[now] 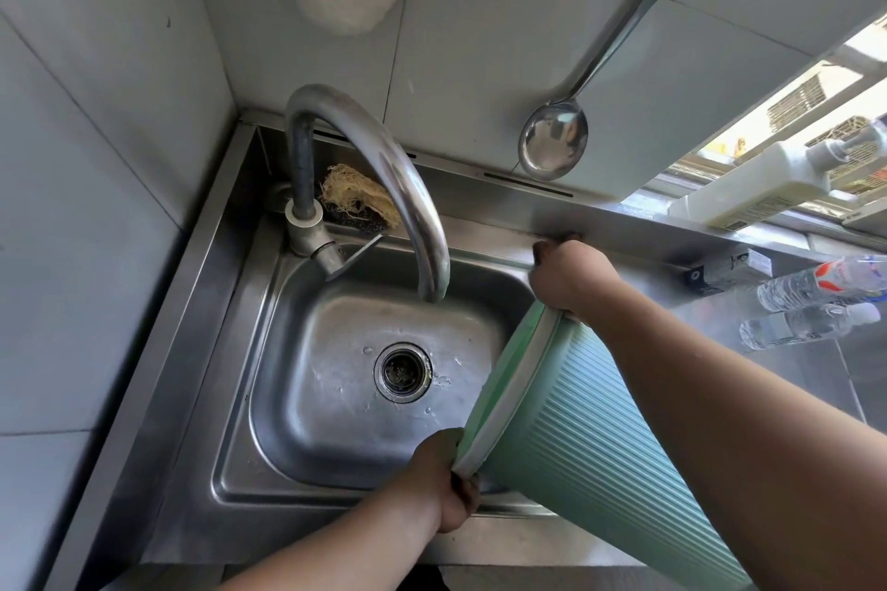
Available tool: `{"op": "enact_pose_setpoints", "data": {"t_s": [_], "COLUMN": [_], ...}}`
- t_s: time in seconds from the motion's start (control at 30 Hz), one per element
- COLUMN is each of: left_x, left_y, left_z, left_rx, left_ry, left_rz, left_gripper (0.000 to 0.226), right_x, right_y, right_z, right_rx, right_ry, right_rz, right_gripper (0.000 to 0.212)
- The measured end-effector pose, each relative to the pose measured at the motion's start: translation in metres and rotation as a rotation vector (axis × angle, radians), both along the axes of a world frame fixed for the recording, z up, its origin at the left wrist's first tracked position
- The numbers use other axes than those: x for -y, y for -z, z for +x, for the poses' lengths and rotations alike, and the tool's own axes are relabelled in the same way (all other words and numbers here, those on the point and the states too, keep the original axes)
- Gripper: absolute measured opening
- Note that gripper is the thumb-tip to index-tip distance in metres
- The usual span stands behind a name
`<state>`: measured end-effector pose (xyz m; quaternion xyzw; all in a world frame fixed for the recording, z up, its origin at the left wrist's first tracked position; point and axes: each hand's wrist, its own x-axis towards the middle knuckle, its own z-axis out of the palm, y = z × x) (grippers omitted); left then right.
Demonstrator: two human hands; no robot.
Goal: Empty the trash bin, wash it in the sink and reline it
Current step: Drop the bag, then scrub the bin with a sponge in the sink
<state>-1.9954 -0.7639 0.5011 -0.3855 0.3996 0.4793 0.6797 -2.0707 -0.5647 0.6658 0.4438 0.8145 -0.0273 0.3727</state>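
Observation:
A ribbed green trash bin (590, 461) with a pale rim is tipped on its side, its mouth facing left over the right part of the steel sink (336, 403). My left hand (449, 480) grips the near edge of the rim. My right hand (569, 276) grips the far edge of the rim. The bin's inside is hidden from me. The curved tap (384, 178) arches over the basin with no water running. A few drops lie around the drain (402, 371).
A loofah scrubber (357, 202) lies behind the tap. A steel ladle (554, 142) hangs on the tiled wall. On the right counter lie two plastic bottles (811, 307) and a small box; a white pump bottle (758, 182) stands on the window ledge.

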Motion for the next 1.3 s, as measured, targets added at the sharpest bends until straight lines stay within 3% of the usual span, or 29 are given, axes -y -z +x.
{"op": "enact_pose_setpoints", "data": {"t_s": [0.1,0.27,0.33,0.53,0.7,0.93,1.07,1.3], "left_x": [0.004,0.008,0.014,0.034,0.052,0.059,0.060,0.054], "left_y": [-0.008,-0.031,-0.043,-0.065,-0.070,-0.061,-0.051,-0.044], "left_z": [-0.006,-0.030,-0.043,-0.071,-0.086,-0.090,-0.090,-0.089], "left_rx": [-0.016,-0.127,-0.196,-0.420,-0.616,-0.940,-1.198,-1.265], "left_ry": [-0.021,-0.160,-0.251,-0.301,-0.258,-0.164,-0.006,0.075], "left_rz": [-0.013,-0.030,-0.002,0.028,-0.121,-0.421,-0.539,-0.562], "left_gripper": [0.015,0.024,0.027,0.021,0.030,0.043,0.032,0.053], "right_x": [0.001,0.003,0.004,0.003,0.009,0.016,0.023,0.027], "right_y": [-0.003,-0.014,-0.021,-0.030,-0.022,0.055,0.092,0.127], "right_z": [-0.001,-0.003,-0.004,-0.009,0.010,0.061,0.076,0.080], "right_rx": [-0.039,-0.350,-0.459,-0.525,-0.727,-0.646,-0.644,-0.733], "right_ry": [0.026,0.097,0.058,-0.079,-0.139,-0.134,-0.078,-0.036], "right_rz": [-0.027,-0.017,-0.001,-0.015,-0.063,-0.112,-0.169,-0.202], "right_gripper": [0.040,0.011,0.013,0.015,0.029,0.020,0.025,0.023]}}
